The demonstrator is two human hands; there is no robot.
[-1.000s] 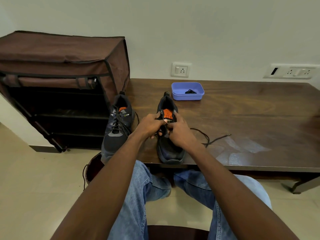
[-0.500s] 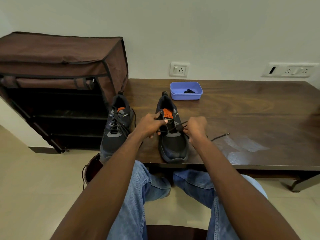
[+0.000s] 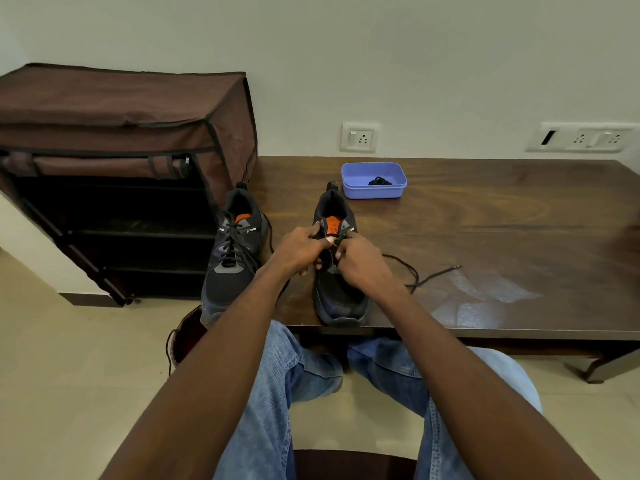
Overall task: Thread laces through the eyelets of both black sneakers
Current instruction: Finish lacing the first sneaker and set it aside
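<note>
Both hands together over the tongue of one black sneaker (image 3: 341,292), almost touching each other. Left hand (image 3: 300,249) with curled fingers gripping the upper left edge of this sneaker near the orange tongue. Right hand (image 3: 360,263) just beside, fingers curled and pinching the lace (image 3: 412,271) at the eyelets; exact eyelet hidden by the fingers. Toe of the sneaker below the hands, at the near edge of the table (image 3: 502,237). Loose end of the lace trailing to the right of the right hand, flat on the table. Second sneaker (image 3: 232,258), already laced, to the left of the left hand, not touched. Blue tray (image 3: 374,192) beyond the hands, with something small and dark inside. Brown shoe rack (image 3: 121,150) far to the left.
</note>
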